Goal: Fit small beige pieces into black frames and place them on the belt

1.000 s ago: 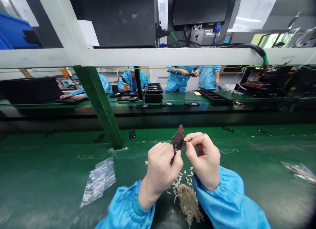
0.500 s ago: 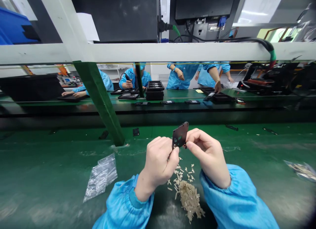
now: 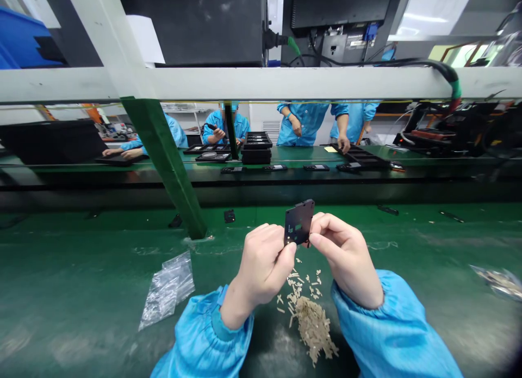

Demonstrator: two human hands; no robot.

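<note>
A thin black plastic plate [image 3: 300,222] with small cut-outs is held upright above the bench. My left hand [image 3: 267,261] is closed, its thumb and fingers pinching the plate's lower left corner. At the plate's right edge, the thumb and index finger of my right hand [image 3: 345,253] are pinched together. A small dark bit shows by those fingertips; its kind is too small to tell. Below my hands lies a heap of small beige pieces [image 3: 314,329], with several scattered loosely behind it.
A clear plastic bag [image 3: 168,291] lies left, another filled bag [image 3: 497,280] far right. A green post [image 3: 163,166] rises at left from the green bench [image 3: 81,280]. Small black parts [image 3: 229,216] dot its back. Beyond, co-workers in blue handle black trays [image 3: 256,147].
The plate has turned slightly, showing more of its broad face. My hands stay nearly in place. Across the bench, a co-worker's hand has set down a dark device beside the tray.
</note>
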